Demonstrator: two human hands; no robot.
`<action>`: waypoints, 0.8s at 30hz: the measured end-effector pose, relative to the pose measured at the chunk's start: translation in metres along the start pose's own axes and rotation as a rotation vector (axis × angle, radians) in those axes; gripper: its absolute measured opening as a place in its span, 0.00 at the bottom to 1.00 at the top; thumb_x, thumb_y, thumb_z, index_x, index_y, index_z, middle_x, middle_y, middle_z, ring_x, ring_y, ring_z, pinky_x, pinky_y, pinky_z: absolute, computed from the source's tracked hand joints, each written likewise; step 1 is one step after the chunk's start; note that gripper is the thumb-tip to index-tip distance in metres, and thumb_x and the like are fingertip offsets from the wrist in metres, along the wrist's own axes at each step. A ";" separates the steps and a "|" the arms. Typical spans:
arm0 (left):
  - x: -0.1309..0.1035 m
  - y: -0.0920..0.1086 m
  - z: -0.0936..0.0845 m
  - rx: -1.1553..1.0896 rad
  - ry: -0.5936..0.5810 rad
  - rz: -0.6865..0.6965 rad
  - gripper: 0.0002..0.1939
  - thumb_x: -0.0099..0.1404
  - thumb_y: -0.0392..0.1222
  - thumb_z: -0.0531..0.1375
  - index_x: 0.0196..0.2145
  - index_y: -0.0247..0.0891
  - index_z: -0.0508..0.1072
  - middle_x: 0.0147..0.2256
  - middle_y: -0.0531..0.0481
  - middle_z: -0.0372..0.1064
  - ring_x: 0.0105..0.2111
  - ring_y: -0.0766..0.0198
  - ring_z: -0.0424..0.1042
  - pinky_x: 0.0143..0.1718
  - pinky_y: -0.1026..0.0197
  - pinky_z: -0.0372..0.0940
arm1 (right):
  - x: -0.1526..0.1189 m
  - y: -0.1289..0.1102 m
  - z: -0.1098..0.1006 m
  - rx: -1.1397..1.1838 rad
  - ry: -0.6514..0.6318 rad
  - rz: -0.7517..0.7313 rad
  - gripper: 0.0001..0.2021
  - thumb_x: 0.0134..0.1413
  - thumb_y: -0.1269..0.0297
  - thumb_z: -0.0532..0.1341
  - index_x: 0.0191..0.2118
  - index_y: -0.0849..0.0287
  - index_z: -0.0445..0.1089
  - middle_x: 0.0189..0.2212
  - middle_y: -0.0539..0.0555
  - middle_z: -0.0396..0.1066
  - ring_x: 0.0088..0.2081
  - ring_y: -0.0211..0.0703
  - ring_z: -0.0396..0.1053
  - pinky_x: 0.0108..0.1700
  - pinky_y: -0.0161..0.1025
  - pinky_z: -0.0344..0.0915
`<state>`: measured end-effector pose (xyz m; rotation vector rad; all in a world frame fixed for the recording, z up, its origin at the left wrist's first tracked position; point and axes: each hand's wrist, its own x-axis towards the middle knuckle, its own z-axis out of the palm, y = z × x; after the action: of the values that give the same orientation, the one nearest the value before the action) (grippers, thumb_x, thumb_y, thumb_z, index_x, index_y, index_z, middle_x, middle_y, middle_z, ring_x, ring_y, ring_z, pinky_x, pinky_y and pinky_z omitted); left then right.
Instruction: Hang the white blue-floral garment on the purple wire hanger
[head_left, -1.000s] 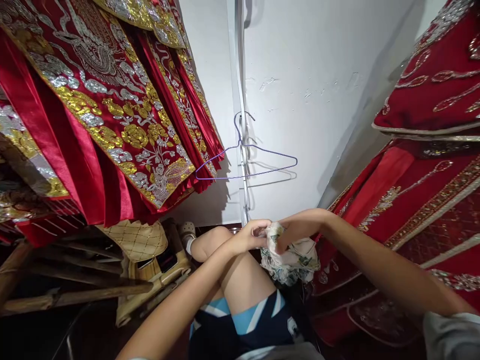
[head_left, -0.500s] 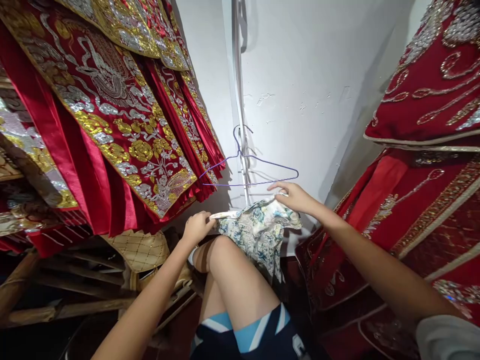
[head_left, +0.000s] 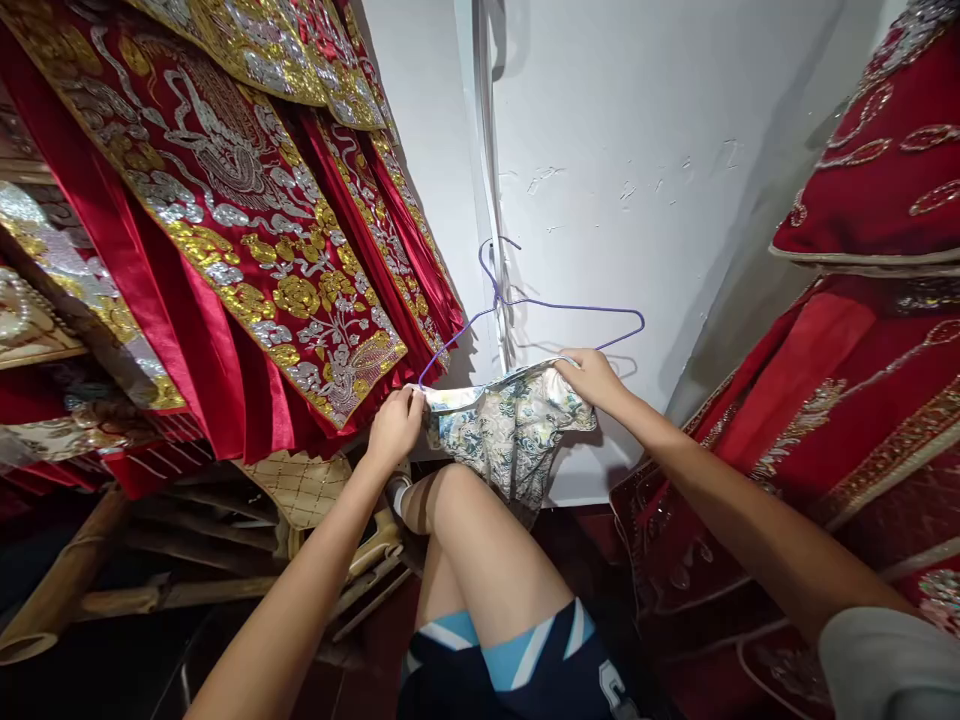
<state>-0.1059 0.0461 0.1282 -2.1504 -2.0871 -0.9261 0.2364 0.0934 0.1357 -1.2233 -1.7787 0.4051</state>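
Observation:
A floral garment (head_left: 510, 425), pale with blue-green and yellow print, stretches between my two hands above my knee. My left hand (head_left: 395, 425) pinches its upper left edge. At the upper right edge, my right hand (head_left: 589, 380) grips the cloth with fingers closed. Just behind the garment is a purple wire hanger (head_left: 574, 305), its hook at the white vertical strip on the wall. The hanger's left end reaches down to the garment's left corner, and its lower bar is mostly hidden behind the cloth. The garment's lower part is partly behind my knee.
Red costumes with gold and silver sequins (head_left: 296, 290) hang at the left. More beaded red garments (head_left: 795, 400) hang on the right. Bamboo furniture (head_left: 135, 600) stands at lower left. A white wall (head_left: 600, 120) with a vertical strip (head_left: 487, 140) is ahead.
Both hands have raised the garment up to the hanger, and its top edge now covers the lower bar. The hanger has tilted, its left end lower. The view has shifted slightly.

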 end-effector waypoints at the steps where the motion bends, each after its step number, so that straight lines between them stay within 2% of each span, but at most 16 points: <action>1: 0.003 0.003 0.001 -0.084 0.064 0.010 0.20 0.72 0.48 0.47 0.44 0.35 0.74 0.46 0.36 0.74 0.47 0.48 0.72 0.48 0.52 0.63 | -0.002 -0.003 -0.005 -0.005 0.012 0.005 0.15 0.53 0.59 0.54 0.19 0.55 0.51 0.17 0.45 0.48 0.23 0.37 0.51 0.28 0.37 0.48; 3: 0.012 0.012 0.002 -0.266 0.203 -0.005 0.18 0.69 0.47 0.51 0.46 0.33 0.74 0.45 0.38 0.74 0.45 0.50 0.72 0.48 0.53 0.64 | -0.005 -0.008 -0.013 -0.006 0.008 0.024 0.15 0.52 0.59 0.54 0.19 0.55 0.50 0.17 0.45 0.46 0.23 0.37 0.49 0.28 0.37 0.46; 5: 0.022 0.026 -0.001 -0.414 0.276 -0.006 0.16 0.65 0.45 0.54 0.45 0.33 0.74 0.41 0.42 0.74 0.40 0.54 0.72 0.45 0.56 0.65 | -0.010 -0.013 -0.015 0.017 -0.027 0.040 0.15 0.52 0.59 0.54 0.19 0.55 0.50 0.17 0.45 0.46 0.23 0.36 0.49 0.28 0.37 0.46; 8: 0.037 0.056 -0.006 -0.461 0.254 0.127 0.11 0.62 0.43 0.58 0.39 0.36 0.75 0.38 0.46 0.73 0.37 0.58 0.70 0.43 0.58 0.64 | -0.019 -0.019 -0.010 0.089 -0.075 0.035 0.15 0.53 0.59 0.54 0.19 0.55 0.51 0.18 0.45 0.48 0.23 0.37 0.50 0.28 0.37 0.47; 10: 0.044 0.074 -0.010 -0.412 0.228 0.245 0.10 0.63 0.43 0.59 0.41 0.38 0.74 0.40 0.47 0.73 0.39 0.58 0.71 0.44 0.59 0.63 | -0.025 -0.021 -0.006 0.122 -0.072 0.030 0.15 0.54 0.59 0.54 0.20 0.55 0.52 0.18 0.45 0.50 0.23 0.37 0.52 0.28 0.37 0.48; 12: 0.047 0.084 -0.012 -0.348 0.229 0.307 0.12 0.65 0.45 0.59 0.45 0.40 0.73 0.40 0.48 0.75 0.38 0.58 0.72 0.41 0.60 0.63 | -0.030 -0.021 -0.006 0.117 -0.043 0.028 0.11 0.54 0.59 0.54 0.24 0.56 0.60 0.19 0.46 0.55 0.23 0.38 0.55 0.28 0.37 0.51; 13: 0.047 0.085 -0.013 -0.318 0.235 0.324 0.12 0.67 0.46 0.58 0.46 0.41 0.73 0.38 0.49 0.75 0.36 0.59 0.73 0.39 0.61 0.62 | -0.032 -0.019 -0.008 0.099 -0.014 0.027 0.07 0.54 0.60 0.55 0.30 0.56 0.66 0.20 0.46 0.58 0.23 0.40 0.57 0.29 0.37 0.52; 14: 0.047 0.085 -0.013 -0.290 0.243 0.340 0.13 0.69 0.48 0.56 0.46 0.41 0.73 0.36 0.49 0.76 0.34 0.59 0.73 0.37 0.61 0.61 | -0.033 -0.017 -0.011 0.073 0.027 0.025 0.10 0.52 0.62 0.56 0.40 0.55 0.69 0.22 0.46 0.62 0.24 0.41 0.59 0.30 0.37 0.54; 15: 0.046 0.083 -0.014 -0.266 0.249 0.360 0.13 0.70 0.48 0.55 0.45 0.41 0.74 0.35 0.49 0.76 0.33 0.59 0.73 0.36 0.62 0.61 | -0.032 -0.013 -0.016 0.043 0.079 0.024 0.20 0.50 0.63 0.57 0.51 0.55 0.67 0.24 0.46 0.65 0.25 0.42 0.62 0.31 0.38 0.57; 16: 0.046 0.080 -0.014 -0.252 0.250 0.385 0.14 0.71 0.49 0.54 0.44 0.40 0.75 0.35 0.48 0.77 0.33 0.59 0.74 0.36 0.62 0.61 | -0.030 -0.010 -0.022 0.009 0.135 0.026 0.31 0.47 0.65 0.59 0.60 0.55 0.61 0.26 0.47 0.67 0.26 0.44 0.64 0.32 0.39 0.59; 18: 0.045 0.075 -0.016 -0.237 0.248 0.430 0.15 0.71 0.49 0.53 0.43 0.39 0.76 0.35 0.47 0.77 0.33 0.59 0.74 0.36 0.62 0.61 | -0.024 -0.003 -0.034 -0.069 0.239 0.044 0.45 0.42 0.66 0.61 0.70 0.58 0.48 0.29 0.49 0.70 0.28 0.47 0.66 0.34 0.41 0.61; 19: 0.045 0.074 -0.017 -0.224 0.250 0.441 0.16 0.71 0.49 0.53 0.42 0.39 0.76 0.34 0.47 0.77 0.32 0.59 0.74 0.35 0.62 0.61 | -0.019 0.000 -0.040 -0.112 0.270 0.059 0.49 0.41 0.65 0.62 0.71 0.59 0.45 0.30 0.50 0.71 0.29 0.48 0.67 0.35 0.41 0.62; 21: 0.045 0.076 -0.022 -0.163 0.249 0.443 0.16 0.72 0.48 0.52 0.39 0.38 0.76 0.30 0.48 0.75 0.29 0.60 0.72 0.33 0.61 0.59 | -0.010 0.005 -0.053 -0.197 0.281 0.092 0.48 0.41 0.64 0.63 0.71 0.59 0.50 0.32 0.52 0.72 0.31 0.49 0.68 0.35 0.42 0.62; 23: 0.046 0.078 -0.028 -0.076 0.260 0.414 0.16 0.72 0.48 0.52 0.35 0.39 0.76 0.29 0.47 0.74 0.30 0.58 0.71 0.32 0.61 0.58 | -0.003 0.007 -0.065 -0.240 0.258 0.098 0.39 0.42 0.63 0.62 0.65 0.59 0.64 0.32 0.53 0.74 0.32 0.49 0.68 0.35 0.42 0.62; 24: 0.046 0.078 -0.031 -0.039 0.266 0.386 0.17 0.72 0.49 0.51 0.35 0.39 0.75 0.31 0.47 0.74 0.32 0.57 0.72 0.33 0.60 0.58 | -0.001 0.008 -0.071 -0.232 0.240 0.090 0.31 0.43 0.63 0.61 0.58 0.59 0.72 0.31 0.54 0.74 0.31 0.49 0.68 0.35 0.42 0.62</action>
<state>-0.0502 0.0665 0.2032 -2.1900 -1.4792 -1.1300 0.2994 0.0809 0.1677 -1.4536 -1.5990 0.0970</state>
